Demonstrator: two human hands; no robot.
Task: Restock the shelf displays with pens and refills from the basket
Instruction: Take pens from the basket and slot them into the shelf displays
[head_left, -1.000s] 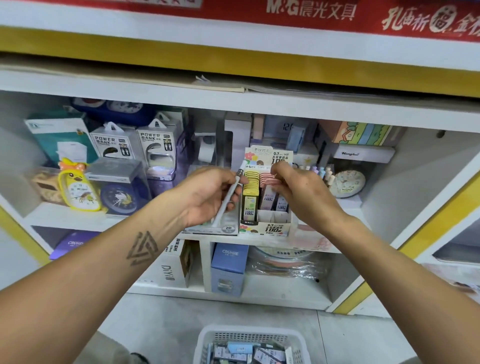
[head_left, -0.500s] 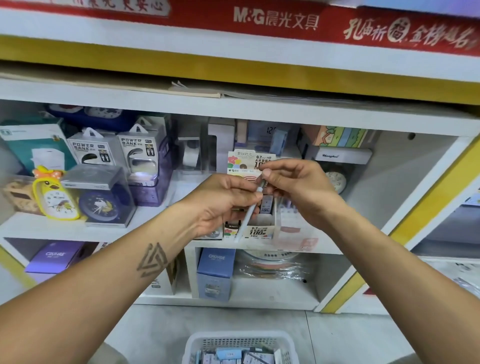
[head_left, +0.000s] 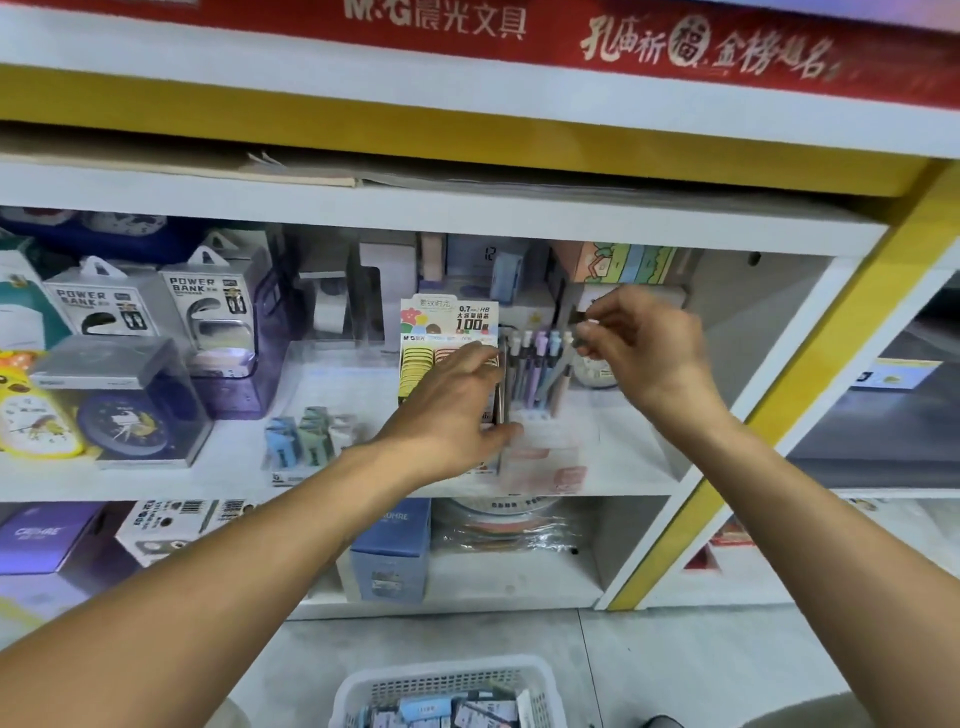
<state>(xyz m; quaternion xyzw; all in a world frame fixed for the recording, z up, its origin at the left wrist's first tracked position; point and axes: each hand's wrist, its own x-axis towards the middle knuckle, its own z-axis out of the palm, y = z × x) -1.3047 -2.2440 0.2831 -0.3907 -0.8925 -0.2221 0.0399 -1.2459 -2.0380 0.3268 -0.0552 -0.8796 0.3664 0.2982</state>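
My left hand (head_left: 452, 410) holds a slim pen (head_left: 502, 382) upright between thumb and fingers, right beside the lead refill display box (head_left: 449, 325). Just to the right, several pastel pens (head_left: 537, 364) stand in a clear holder on the shelf (head_left: 623, 467). My right hand (head_left: 641, 353) is raised above and right of those pens, its fingertips pinching a small dark piece (head_left: 577, 315) too blurred to name. On the floor below stands the white basket (head_left: 363, 686) with boxed refills in it.
Power bank boxes (head_left: 208, 306) and clocks in clear cases (head_left: 130, 415) fill the shelf's left part. Small blue and green packs (head_left: 298, 441) sit in a clear tray left of my left hand. Boxes (head_left: 389, 551) stand on the lower shelf. A yellow post (head_left: 779, 405) bounds the right side.
My hands have come apart. The right hand rose up and to the right with a small piece, and the left hand carried the pen down beside the refill box.
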